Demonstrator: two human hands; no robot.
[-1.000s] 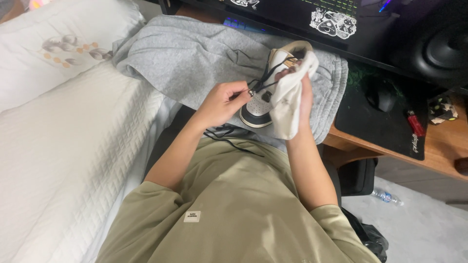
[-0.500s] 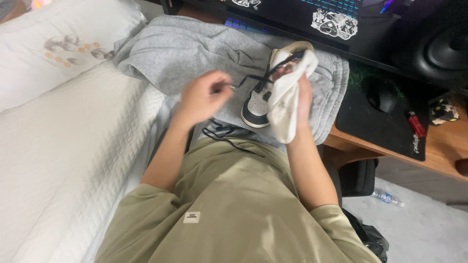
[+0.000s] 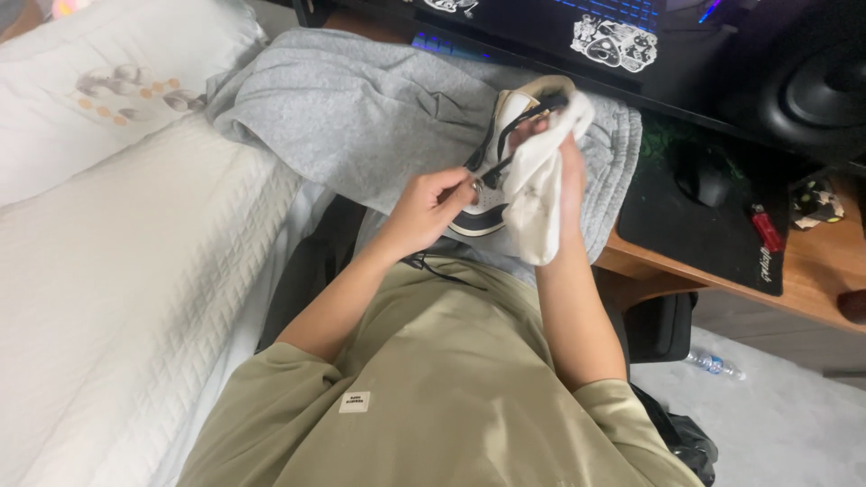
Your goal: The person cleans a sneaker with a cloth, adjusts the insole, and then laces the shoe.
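Note:
A white and dark sneaker [image 3: 485,194] with a tan collar stands toe-down over a grey sweatshirt [image 3: 361,117]. My right hand [image 3: 564,167] grips the shoe's upper side through a white cloth [image 3: 537,203] that drapes down over it. My left hand [image 3: 424,212] pinches the black shoelace [image 3: 505,144] near the shoe's toe end. The lace runs up across the eyelets to the collar. A loose length of lace [image 3: 442,269] hangs onto my olive shirt.
A white quilted bed [image 3: 117,289] and a pillow [image 3: 99,81] lie at the left. At the right is a wooden desk [image 3: 812,289] with a black mat [image 3: 713,234], a mouse [image 3: 704,171], a red lighter [image 3: 765,225] and a speaker [image 3: 816,81]. A water bottle [image 3: 714,363] lies on the floor.
My left hand pulled the lace out to the left, then came back to the shoe and now pinches the lace near the toe. My right hand keeps the cloth and shoe in place.

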